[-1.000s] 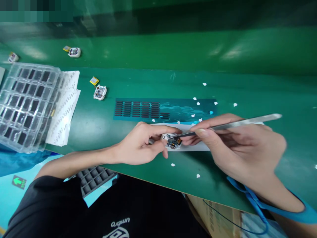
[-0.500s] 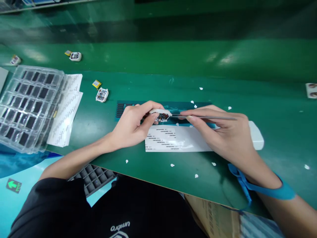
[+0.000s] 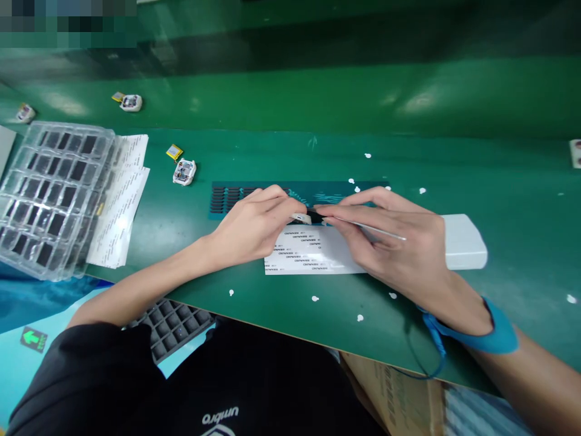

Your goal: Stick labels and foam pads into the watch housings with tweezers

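Observation:
My left hand (image 3: 261, 224) is closed around a small white device housing (image 3: 301, 218), turned so that its edge with a small slot faces me. Most of the housing is hidden by my fingers. In my right hand (image 3: 394, 233) is a pair of thin metal tweezers (image 3: 379, 229), pinched with the fingertips close to the housing. A small black piece (image 3: 314, 216) shows between the two hands; what it is I cannot make out. Beneath the hands lie a blue strip (image 3: 367, 188) with rows of black pieces and a white printed backing sheet (image 3: 299, 257).
Open white housings (image 3: 184, 172) with yellow batteries (image 3: 174, 151) sit at the left and back. A clear compartment box (image 3: 54, 194) rests beside printed sheets (image 3: 131, 212). Right of my hand is a white object (image 3: 467, 242). Several white round stickers (image 3: 315, 298) dot the green table.
My left hand has turned the housing over, so its circuit board no longer shows. The tweezers now slant down to the right, and a black piece has come into view between the hands.

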{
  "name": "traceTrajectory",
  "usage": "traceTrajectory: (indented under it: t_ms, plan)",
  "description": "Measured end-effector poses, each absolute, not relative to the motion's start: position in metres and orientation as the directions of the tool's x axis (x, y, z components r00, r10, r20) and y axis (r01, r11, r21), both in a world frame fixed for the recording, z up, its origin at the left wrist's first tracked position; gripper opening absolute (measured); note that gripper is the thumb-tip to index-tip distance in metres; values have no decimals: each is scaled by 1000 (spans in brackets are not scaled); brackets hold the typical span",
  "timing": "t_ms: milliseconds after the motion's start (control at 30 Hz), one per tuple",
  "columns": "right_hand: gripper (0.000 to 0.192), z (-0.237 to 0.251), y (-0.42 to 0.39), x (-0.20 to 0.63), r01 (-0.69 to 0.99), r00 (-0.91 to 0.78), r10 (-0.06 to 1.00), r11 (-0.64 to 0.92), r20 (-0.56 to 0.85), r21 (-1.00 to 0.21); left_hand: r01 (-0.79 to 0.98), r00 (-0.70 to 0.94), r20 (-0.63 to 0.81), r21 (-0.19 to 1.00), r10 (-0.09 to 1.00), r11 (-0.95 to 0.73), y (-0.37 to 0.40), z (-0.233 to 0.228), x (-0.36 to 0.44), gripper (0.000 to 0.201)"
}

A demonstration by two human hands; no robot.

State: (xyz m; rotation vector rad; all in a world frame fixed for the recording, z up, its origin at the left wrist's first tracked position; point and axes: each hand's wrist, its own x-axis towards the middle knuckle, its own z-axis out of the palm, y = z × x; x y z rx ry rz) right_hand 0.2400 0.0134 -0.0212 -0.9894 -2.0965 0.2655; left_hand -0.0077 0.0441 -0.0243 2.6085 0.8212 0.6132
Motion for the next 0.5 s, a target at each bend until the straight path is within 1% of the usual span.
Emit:
traceTrajectory:
  t_ms: [67, 133, 167, 233, 267, 300, 333, 367, 400, 433, 467, 500]
  plan:
    - [36, -19, 15, 242, 597, -390, 679, 701, 622, -390, 465, 749, 287, 414, 597, -783, 45, -25, -7, 29]
    - [34, -15, 18, 245, 641, -345, 666, 682, 661, -353, 491, 749, 288, 364, 597, -792, 45, -25, -6, 29]
    - [33, -12, 19, 248, 657, -316, 665, 668, 677, -349, 488, 756, 310, 321, 577, -812, 44, -24, -6, 28]
    - [36, -7, 20, 251, 664, -290, 649, 666, 704, -340, 413, 783, 400, 239, 477, -879, 40, -19, -5, 26]
    - [42, -5, 19, 253, 657, -303, 628, 682, 717, -319, 347, 784, 459, 235, 419, -908, 37, -14, -5, 25]
    - [50, -4, 17, 254, 659, -325, 608, 695, 725, -287, 275, 767, 514, 278, 385, -920, 33, -9, -5, 25]
    - [56, -3, 15, 255, 664, -349, 593, 703, 725, -255, 226, 719, 555, 381, 418, -897, 31, -4, -5, 25]
    - [59, -2, 12, 256, 672, -372, 585, 705, 720, -226, 210, 633, 565, 532, 529, -820, 29, 1, -5, 24]
    - [58, -2, 9, 257, 681, -391, 585, 703, 711, -204, 204, 509, 520, 702, 686, -683, 29, 5, -5, 22]
    - [54, -2, 7, 258, 688, -404, 591, 700, 698, -194, 178, 361, 414, 849, 836, -497, 30, 8, -5, 20]
    - [48, -2, 4, 260, 690, -415, 599, 698, 685, -192, 125, 218, 261, 948, 941, -292, 34, 9, -5, 18]
    - [44, -3, 2, 261, 688, -427, 605, 700, 672, -192, 49, 105, 94, 994, 990, -99, 39, 9, -5, 15]
